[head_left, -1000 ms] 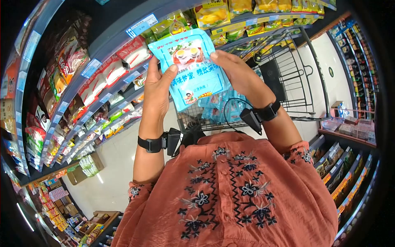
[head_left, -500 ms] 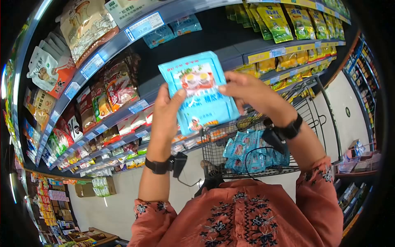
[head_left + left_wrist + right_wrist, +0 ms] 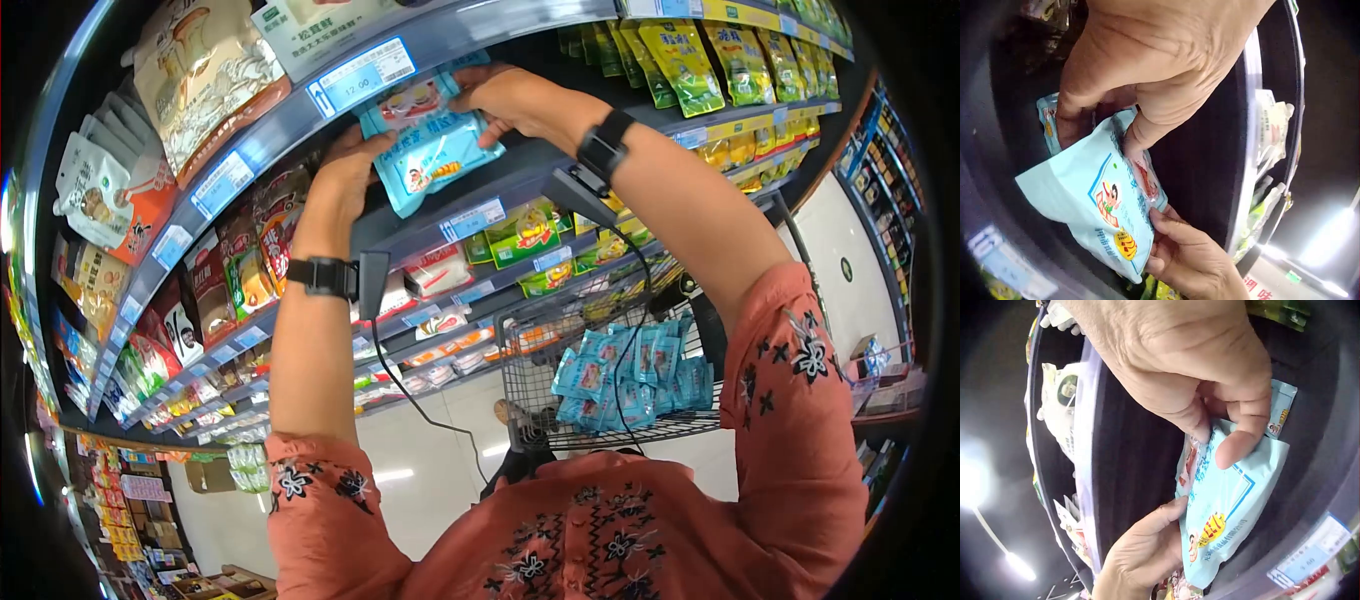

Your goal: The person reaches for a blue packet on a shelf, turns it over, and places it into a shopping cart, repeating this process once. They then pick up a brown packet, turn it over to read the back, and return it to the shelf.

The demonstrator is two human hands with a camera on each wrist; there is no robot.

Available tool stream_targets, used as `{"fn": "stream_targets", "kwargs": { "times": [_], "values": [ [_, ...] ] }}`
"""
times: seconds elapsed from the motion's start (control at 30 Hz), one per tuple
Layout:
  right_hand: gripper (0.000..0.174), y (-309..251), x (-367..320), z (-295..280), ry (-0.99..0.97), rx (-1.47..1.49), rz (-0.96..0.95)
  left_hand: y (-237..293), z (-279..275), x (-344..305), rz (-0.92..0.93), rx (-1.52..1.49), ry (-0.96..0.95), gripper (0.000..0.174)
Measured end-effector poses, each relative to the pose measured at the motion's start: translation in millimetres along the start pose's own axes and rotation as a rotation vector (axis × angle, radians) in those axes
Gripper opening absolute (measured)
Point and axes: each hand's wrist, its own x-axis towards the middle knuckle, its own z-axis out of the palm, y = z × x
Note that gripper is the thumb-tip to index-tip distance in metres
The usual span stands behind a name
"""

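Hands (image 3: 342,175) (image 3: 525,103) grip blue pkt (image 3: 430,155), both part. hidden behind it.

Smooth, lightly creased plastic-film blue packet (image 3: 437,152), glossy yellow-green plastic pouches (image 3: 682,68), metal wire cart (image 3: 527,385), cloth shirt (image 3: 450,562) with stitched embroidery (image 3: 528,566), matt black wristbands (image 3: 322,277), glossy floor (image 3: 430,432)

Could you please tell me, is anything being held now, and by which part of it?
Yes, a light-blue packet, held by its two opposite side edges: the left hand grips one, the right hand the other.
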Motion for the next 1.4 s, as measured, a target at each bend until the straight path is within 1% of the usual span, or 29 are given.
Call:
{"fn": "stream_targets", "kwargs": {
  "times": [0.03,0.07,0.13,0.23,0.27,0.3,0.4,0.43,0.53,0.57,0.6,0.63,0.67,0.7,0.77,0.87,0.93,0.97,1.03,1.07,1.1,1.13,1.2,1.27,1.33,1.4],
  "values": [
    [0.044,5.1,20.1,1.2,0.030,-0.005,-0.007,-0.7,-8.1,17.4,-0.039,0.075,0.031,0.042],
    [0.045,5.7,36.5,3.4,0.021,-0.030,-0.001,-8.0,-21.2,35.9,-0.009,0.172,0.018,0.048],
    [0.048,5.2,60.5,8.4,0.007,-0.075,0.018,2.6,-21.1,43.4,0.067,0.402,0.119,0.052],
    [0.050,5.4,77.7,5.8,-0.093,-0.012,-0.069,4.3,-23.8,58.0,0.072,0.524,0.200,0.063],
    [0.049,19.8,97.2,2.2,-0.120,-0.121,-0.279,2.2,-27.9,64.5,0.079,0.513,0.188,0.068],
    [0.049,46.8,131.8,-4.9,-0.144,-0.231,-0.489,-0.9,-32.1,71.6,0.077,0.513,0.187,0.069],
    [0.044,68.1,161.6,-7.1,-0.159,-0.333,-0.599,-18.2,-56.0,96.3,0.106,0.503,0.162,0.074],
    [0.043,69.0,166.9,-6.2,-0.159,-0.343,-0.572,-24.2,-63.4,105.3,0.115,0.496,0.150,0.075],
    [0.042,63.4,177.1,-9.8,-0.170,-0.718,-0.631,-44.0,-85.3,138.1,0.151,0.477,0.096,0.080],
    [0.043,60.4,176.2,-10.9,-0.187,-0.810,-0.594,-51.1,-91.7,149.6,0.164,0.464,0.067,0.082],
    [0.039,69.2,214.3,-7.2,-0.142,-1.172,-0.802,-59.1,-99.6,161.1,0.182,0.446,0.032,0.083],
    [0.051,78.5,252.3,-3.8,-0.023,-1.511,-1.034,-65.7,-108.0,174.1,0.202,0.425,-0.009,0.085],
    [0.041,75.9,234.9,-4.8,-0.034,-1.446,-0.928,-74.2,-116.3,185.1,0.220,0.402,-0.055,0.087],
    [0.034,67.0,200.4,-4.4,-0.045,-1.380,-0.823,-82.3,-125.3,196.3,0.240,0.375,-0.107,0.088],
    [0.032,63.5,185.6,-4.2,-0.043,-1.395,-0.740,-96.6,-143.6,219.3,0.282,0.311,-0.231,0.092],
    [0.035,83.4,208.9,-12.5,0.085,-1.301,-1.099,-116.3,-172.2,263.3,0.346,0.184,-0.491,0.097],
    [0.029,90.3,211.5,-14.7,0.123,-1.185,-1.111,-129.3,-193.6,292.3,0.367,0.085,-0.710,0.100],
    [0.028,89.6,213.4,-16.3,0.115,-1.186,-1.101,-134.1,-203.9,304.0,0.366,0.057,-0.803,0.102],
    [0.028,84.2,206.3,-15.6,0.086,-1.196,-0.982,-136.6,-212.4,314.1,0.355,0.035,-0.930,0.105],
    [0.030,82.0,201.9,-14.2,0.065,-1.205,-0.875,-139.0,-216.5,317.3,0.352,0.067,-0.915,0.105],
    [0.028,77.5,197.0,-16.1,0.025,-1.235,-0.824,-136.4,-214.4,314.7,0.348,0.099,-0.901,0.105],
    [0.026,74.1,193.7,-18.5,-0.014,-1.265,-0.773,-130.1,-206.3,300.7,0.330,0.161,-0.799,0.100],
    [0.018,68.8,187.6,-25.3,-0.133,-1.366,-0.785,-114.9,-186.0,263.3,0.296,0.280,-0.591,0.092],
    [0.019,76.6,192.2,-29.1,-0.198,-1.318,-0.847,-92.9,-160.3,234.4,0.223,0.383,-0.414,0.086],
    [0.021,78.8,188.4,-33.9,-0.233,-1.243,-0.836,-69.6,-126.1,205.5,0.128,0.483,-0.264,0.080],
    [0.023,82.1,180.5,-34.2,-0.246,-1.138,-0.755,-49.4,-84.0,178.5,0.014,0.571,-0.164,0.075]
  ]
}}
